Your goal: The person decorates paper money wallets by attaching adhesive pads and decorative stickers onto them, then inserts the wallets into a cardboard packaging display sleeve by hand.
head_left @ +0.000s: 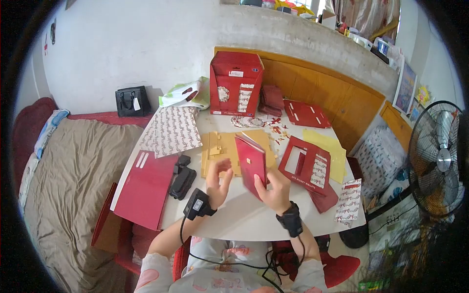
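Note:
My right hand grips a dark red money wallet by its lower right edge, thumb on the front face. It looks thick, perhaps several layers, and is held tilted upright above the table, with a small gold mark on its front. Apart from it, on its left side, my left hand is raised with nothing in it and its fingers apart. Beneath both lie tan cardboard pieces. To the right rests a red cut-out card sleeve printed "6PK MONEY WALLETS", with more red wallets beside it.
A red display box stands at the back of the white table. Patterned sheets, a large red card, black devices, yellow paper and paper scraps lie around. A fan stands at right.

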`<state>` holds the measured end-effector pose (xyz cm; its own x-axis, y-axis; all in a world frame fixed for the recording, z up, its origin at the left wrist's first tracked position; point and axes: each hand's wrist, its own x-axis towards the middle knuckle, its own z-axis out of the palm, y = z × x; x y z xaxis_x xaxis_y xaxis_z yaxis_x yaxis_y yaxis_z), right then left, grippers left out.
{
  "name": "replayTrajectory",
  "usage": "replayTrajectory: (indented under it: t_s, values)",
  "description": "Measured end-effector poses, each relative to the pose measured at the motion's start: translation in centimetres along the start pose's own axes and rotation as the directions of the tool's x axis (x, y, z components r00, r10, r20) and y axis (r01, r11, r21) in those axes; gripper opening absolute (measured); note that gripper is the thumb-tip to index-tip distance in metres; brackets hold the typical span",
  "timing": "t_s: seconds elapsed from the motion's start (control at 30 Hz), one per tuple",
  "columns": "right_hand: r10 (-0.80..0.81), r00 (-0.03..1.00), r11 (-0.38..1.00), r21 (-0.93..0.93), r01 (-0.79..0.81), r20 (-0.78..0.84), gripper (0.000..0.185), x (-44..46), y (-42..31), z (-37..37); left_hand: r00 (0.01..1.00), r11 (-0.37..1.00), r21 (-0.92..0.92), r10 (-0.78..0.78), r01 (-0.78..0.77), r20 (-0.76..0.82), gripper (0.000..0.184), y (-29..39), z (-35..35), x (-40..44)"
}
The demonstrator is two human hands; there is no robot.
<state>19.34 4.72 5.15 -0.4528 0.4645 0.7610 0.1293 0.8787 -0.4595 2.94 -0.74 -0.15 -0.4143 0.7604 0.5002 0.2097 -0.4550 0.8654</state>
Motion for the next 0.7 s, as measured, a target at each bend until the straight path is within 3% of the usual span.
replayTrajectory:
  t_s: [0.07, 0.1, 0.13, 0.2, 0.23, 0.27, 0.33, 0.47, 0.53, 0.6, 0.67, 0.7]
  values:
    - [-0.182, 0.979, 0.902, -0.412, 0.131, -0.086, 0.027, 0.3, -0.9, 0.4, 0.960, 0.973, -0.052, 0.232, -0.227, 0.156, 0.035, 1.1, 0.4, -0.1]
    - [-0.255, 0.966, 0.853, -0.478, 0.208, -0.035, 0.037, 0.2, -1.1, 0.8, 0.965, 0.948, -0.256, 0.229, -0.191, 0.125, 0.034, 1.6, 1.2, -0.8]
    - [-0.256, 0.966, 0.853, -0.479, 0.208, -0.036, 0.037, 0.2, -1.2, 1.2, 0.965, 0.947, -0.257, 0.230, -0.192, 0.126, 0.034, 1.4, 1.2, -1.2]
    - [-0.308, 0.949, 0.833, -0.462, 0.303, 0.066, 0.045, 0.0, -1.0, 2.2, 0.968, 0.938, -0.336, -0.003, 0.090, 0.252, 0.035, 1.3, 1.3, -1.7]
    - [-0.305, 0.945, 0.814, -0.482, 0.323, 0.118, 0.049, -0.3, -0.8, 2.7, 0.969, 0.930, -0.324, -0.104, 0.175, 0.225, 0.032, 1.5, 1.3, -1.7]
    - [-0.303, 0.945, 0.815, -0.482, 0.322, 0.119, 0.049, -0.5, -0.9, 3.0, 0.969, 0.929, -0.325, -0.106, 0.177, 0.225, 0.032, 1.9, 1.3, -1.5]
    - [-0.195, 0.970, 0.883, -0.403, 0.238, 0.147, 0.049, -0.6, -1.4, 3.5, 0.923, 0.806, -0.454, -0.364, 0.379, 0.125, 0.029, 2.5, 1.2, -0.7]
    - [-0.179, 0.962, 0.933, -0.276, 0.232, 0.205, 0.049, -0.9, -1.7, 3.8, 0.899, 0.804, -0.435, -0.436, 0.406, 0.034, 0.024, 0.6, 0.6, -0.1]
    - [-0.160, 0.967, 0.958, -0.204, 0.200, 0.197, 0.040, -0.9, -1.4, 3.5, 0.887, 0.812, -0.402, -0.461, 0.423, 0.003, 0.027, 0.1, 0.2, 0.4]
    - [-0.040, 0.981, 0.998, 0.052, 0.030, 0.192, 0.024, -0.2, -0.4, 2.5, 0.933, 0.883, -0.390, -0.335, 0.262, -0.131, 0.025, 0.0, -0.1, 1.2]
    - [0.008, 0.994, 0.997, 0.075, -0.017, 0.112, 0.014, 1.1, 1.6, 1.4, 0.911, 0.887, -0.363, -0.368, 0.285, -0.185, 0.027, -1.9, -1.4, 2.0]
    - [0.140, 0.982, 0.984, 0.090, -0.152, 0.130, 0.014, 1.5, 3.4, 1.1, 0.891, 0.878, -0.320, -0.422, 0.357, -0.165, 0.029, -2.1, -2.2, 2.4]
